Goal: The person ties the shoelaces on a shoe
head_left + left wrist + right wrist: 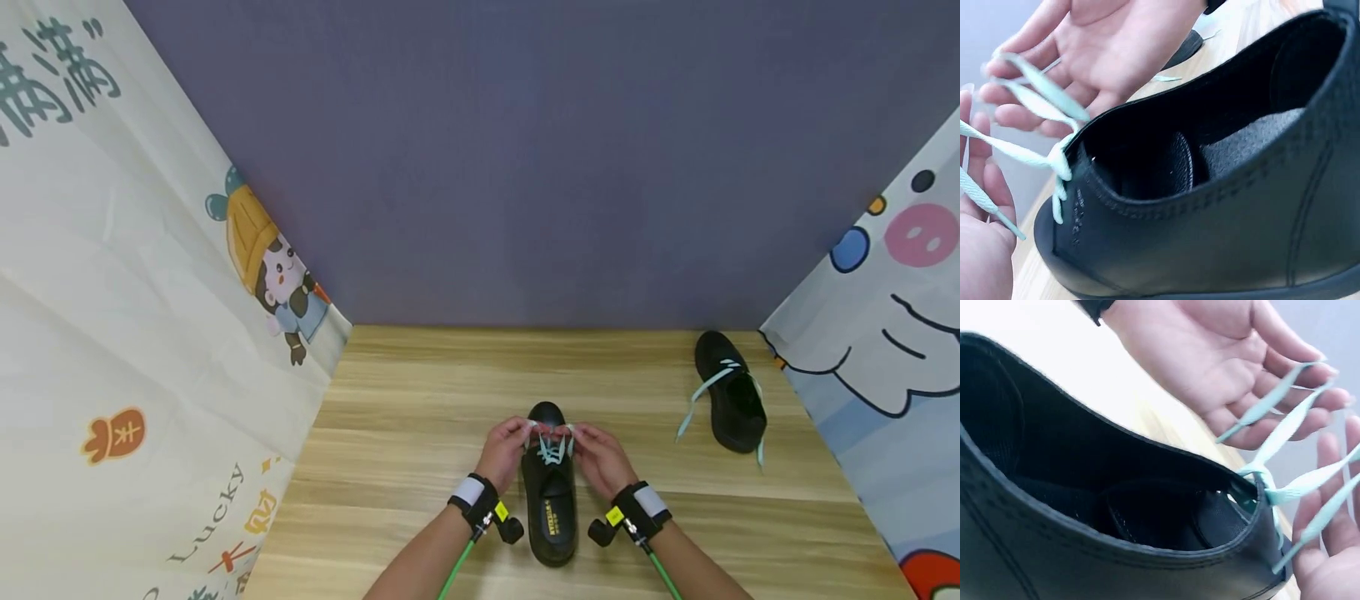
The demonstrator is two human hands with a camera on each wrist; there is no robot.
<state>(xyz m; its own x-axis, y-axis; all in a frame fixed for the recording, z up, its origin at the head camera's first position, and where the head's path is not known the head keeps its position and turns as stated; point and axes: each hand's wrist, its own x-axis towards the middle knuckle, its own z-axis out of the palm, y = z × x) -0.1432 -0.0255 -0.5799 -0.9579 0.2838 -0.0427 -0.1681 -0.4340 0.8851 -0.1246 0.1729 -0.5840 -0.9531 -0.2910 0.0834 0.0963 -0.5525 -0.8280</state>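
A black lace-up shoe lies on the wooden surface between the two hands, its toe pointing away. Its pale mint shoelace is crossed in a knot over the front of the opening. My left hand pinches one lace end to the left of the shoe, fingertips at the fold. On the other side, my right hand pinches the other end between thumb and fingers. Both ends are doubled back at the fingertips, and the lace tip hangs down beside the right fingers.
A second black shoe lies at the right with its mint laces loose. The wooden surface meets a grey-purple panel at the back. Printed white cloths border the left and right sides. Each wrist wears a strapped camera with a green cable.
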